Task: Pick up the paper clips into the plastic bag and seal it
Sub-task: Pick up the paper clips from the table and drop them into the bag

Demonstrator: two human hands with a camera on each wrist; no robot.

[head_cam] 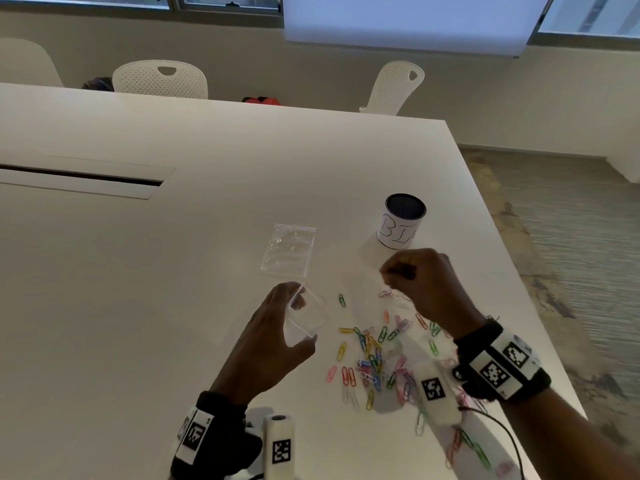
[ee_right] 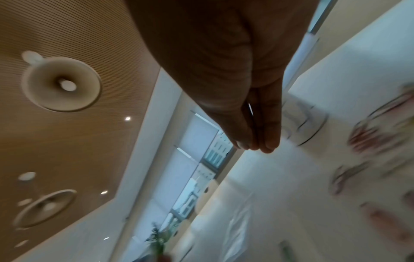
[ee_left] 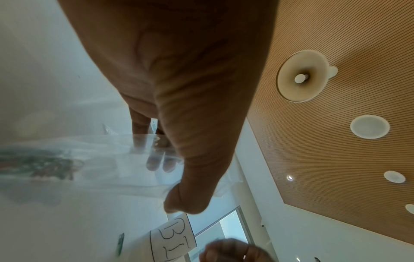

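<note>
My left hand (head_cam: 301, 320) holds a clear plastic bag (head_cam: 317, 311) just above the white table, thumb on one side and fingers on the other; its mouth faces right. The left wrist view shows my fingers (ee_left: 156, 163) through the bag's film (ee_left: 100, 159). Many coloured paper clips (head_cam: 374, 355) lie scattered between my hands. Raised above the clips, my right hand (head_cam: 389, 277) has its fingertips (ee_right: 268, 145) pinched together. A thin pale sliver, seemingly a paper clip (ee_right: 250, 109), shows between them.
A second clear bag (head_cam: 289, 249) lies flat beyond my left hand. A black cup with a white "BIN" label (head_cam: 401, 220) stands behind my right hand. The table edge (head_cam: 512, 258) runs close on the right. A cable slot (head_cam: 79, 178) sits far left.
</note>
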